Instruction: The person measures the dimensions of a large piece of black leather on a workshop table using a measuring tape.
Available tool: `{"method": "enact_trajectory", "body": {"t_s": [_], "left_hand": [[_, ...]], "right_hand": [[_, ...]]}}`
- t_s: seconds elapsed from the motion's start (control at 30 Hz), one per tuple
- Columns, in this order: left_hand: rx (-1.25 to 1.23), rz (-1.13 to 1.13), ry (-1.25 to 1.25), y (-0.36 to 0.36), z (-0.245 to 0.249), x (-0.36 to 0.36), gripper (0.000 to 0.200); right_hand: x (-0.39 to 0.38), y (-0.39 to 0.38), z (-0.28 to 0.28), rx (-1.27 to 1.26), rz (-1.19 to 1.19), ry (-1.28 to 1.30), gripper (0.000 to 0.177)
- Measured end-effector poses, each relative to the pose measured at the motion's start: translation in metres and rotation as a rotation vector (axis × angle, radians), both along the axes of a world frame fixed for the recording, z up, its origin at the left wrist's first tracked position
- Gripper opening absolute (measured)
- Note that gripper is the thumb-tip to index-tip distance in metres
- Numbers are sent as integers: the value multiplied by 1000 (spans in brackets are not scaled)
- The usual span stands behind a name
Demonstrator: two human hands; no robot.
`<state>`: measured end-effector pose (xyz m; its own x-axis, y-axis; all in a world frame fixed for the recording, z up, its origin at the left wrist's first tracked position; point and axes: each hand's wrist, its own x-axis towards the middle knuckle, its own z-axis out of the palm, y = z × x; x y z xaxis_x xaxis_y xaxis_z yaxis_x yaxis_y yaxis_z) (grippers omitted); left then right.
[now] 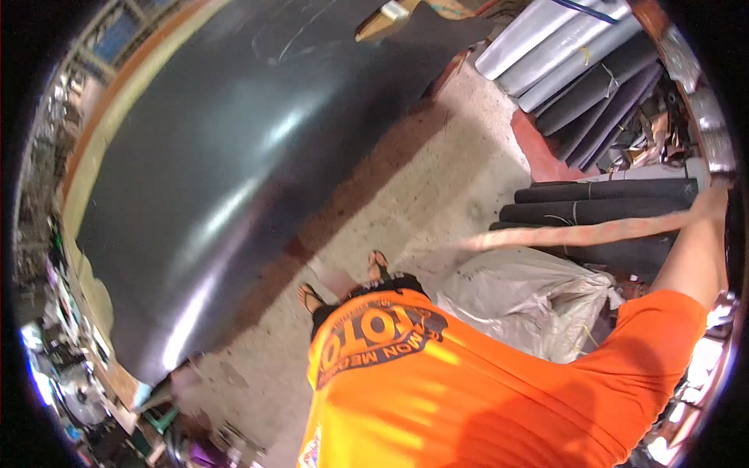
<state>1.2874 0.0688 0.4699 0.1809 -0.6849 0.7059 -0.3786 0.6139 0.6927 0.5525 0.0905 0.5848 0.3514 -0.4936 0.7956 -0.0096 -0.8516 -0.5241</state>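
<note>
My right arm reaches out to the right, and my right hand [714,199] sits at the very edge of the view. It seems closed on the end of a long, thin tan strip [577,232]. The strip is blurred and stretches leftward over the dark rolls toward the floor. My left hand does not show; my orange shirt [437,390] fills the lower middle. My sandalled feet [378,269] stand on the concrete floor. A large glossy black sheet [234,156] lies spread over a long table to my left.
Black rolls of material [608,191] are stacked at the right, with grey and dark rolls [562,47] leaning behind them. A white sack [530,300] lies by my right side. Cluttered tools and scraps [70,374] line the table's left edge. Bare concrete floor [437,179] runs ahead.
</note>
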Motion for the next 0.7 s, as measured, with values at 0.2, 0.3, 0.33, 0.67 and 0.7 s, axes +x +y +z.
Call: {"method": "enact_trajectory", "body": {"t_s": [0.2, 0.3, 0.33, 0.67, 0.7], "left_hand": [[-200, -756, -51, 41, -101, -21, 29], [-188, -1378, -18, 52, -147, -51, 26], [-111, -1521, -11, 59, -157, -60, 25], [1560, -872, 732, 77, -355, -80, 29], [1591, -688, 688, 77, -385, -88, 30]], "right_hand": [[67, 50, -36, -70, 358, 49, 8], [99, 57, -57, -31, 544, 35, 9], [112, 49, -70, 14, 628, 37, 9], [262, -51, -365, 1598, -299, -159, 30], [257, -49, -405, 1730, -306, -246, 33]]}}
